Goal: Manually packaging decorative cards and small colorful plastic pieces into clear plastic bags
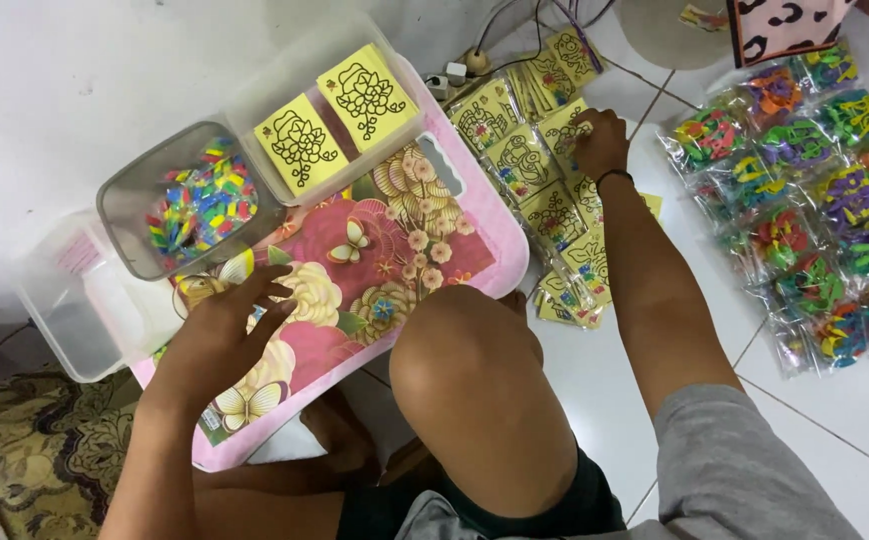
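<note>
My left hand (pixel 223 330) rests flat with fingers spread on a pink flowered tray table (pixel 475 250), near a small clear round thing at its left edge. My right hand (pixel 597 140) reaches far out to the floor and pinches one of the yellow picture cards in clear sleeves (pixel 530 165) that lie spread there. A clear box (pixel 285 100) on the table holds two yellow cards with black flower outlines (pixel 300 145). Beside it a clear tub (pixel 120 215) is full of small many-coloured pieces (pixel 205 205). My bent knee (pixel 465 350) sits between both arms.
Several clear bags of bright foam shapes (pixel 805 200) lie in rows on the white tile floor at the right. An empty clear container (pixel 65 310) stands at the table's left. A power strip with cables (pixel 455 72) lies by the wall. A patterned rug (pixel 45 450) covers the lower left.
</note>
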